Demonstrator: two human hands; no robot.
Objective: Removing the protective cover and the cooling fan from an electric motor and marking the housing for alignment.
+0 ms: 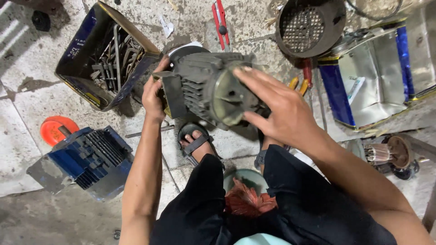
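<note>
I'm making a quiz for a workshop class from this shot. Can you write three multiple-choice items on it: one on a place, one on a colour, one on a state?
1. Where does the box of metal tools lie?
A. upper left of the grey motor
B. on the person's lap
C. right of the perforated fan cover

2. What colour is the other motor housing on the floor at left?
A. green
B. blue
C. yellow

3. How is the grey motor held?
A. lying untouched
B. by one hand only
C. between both hands

Answers: 1 A, the box sits beyond the left hand. 2 B, its finned casing is blue. 3 C, the left hand grips its far side and the right hand lies flat on its end face.
</note>
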